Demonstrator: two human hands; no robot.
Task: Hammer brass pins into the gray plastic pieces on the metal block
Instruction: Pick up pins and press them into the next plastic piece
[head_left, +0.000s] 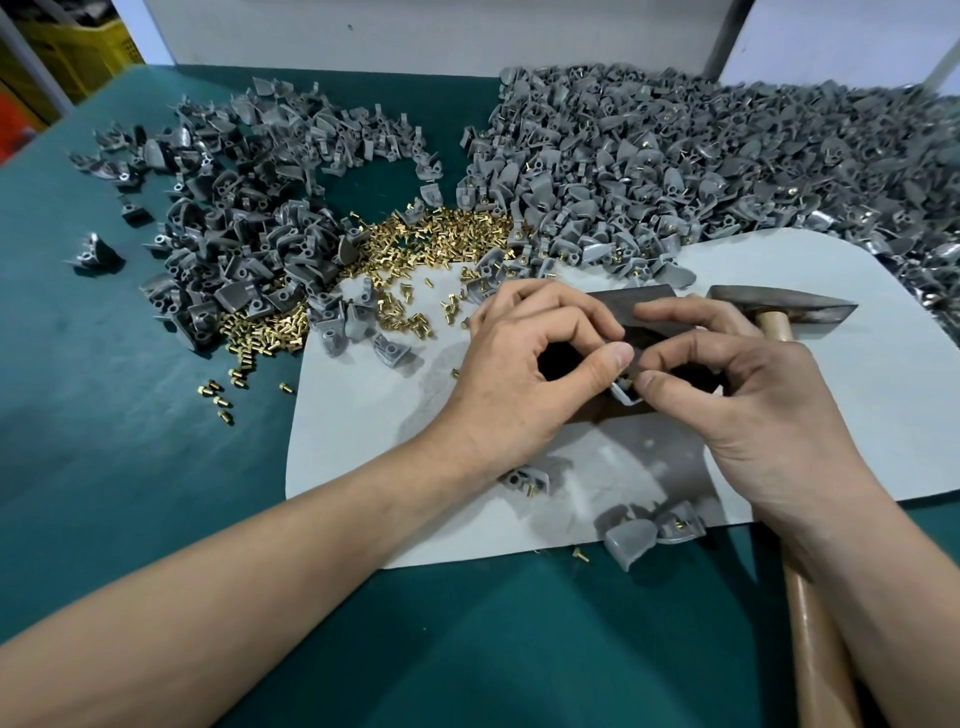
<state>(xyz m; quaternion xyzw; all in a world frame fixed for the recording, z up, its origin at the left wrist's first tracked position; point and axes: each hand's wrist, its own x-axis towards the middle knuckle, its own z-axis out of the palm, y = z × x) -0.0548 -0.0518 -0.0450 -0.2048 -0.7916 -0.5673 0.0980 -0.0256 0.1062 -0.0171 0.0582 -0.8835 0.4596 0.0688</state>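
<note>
Left hand (530, 358) fingers pinch a gray plastic piece (625, 399) on the metal block (641, 304). Right hand (737, 400) fingers pinch a brass pin (628, 385) at it. The hands cover most of the block. Hammer (779, 307) lies under the right wrist. Pin heap (441, 228), bare pieces (249, 223) and pinned pile (727, 156) crowd the white mat (363, 447) on the green bench (104, 374).

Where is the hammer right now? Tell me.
In the head view, the hammer lies on the right, its head on the white sheet just right of the metal block, its wooden handle running back under the right hand.
</note>
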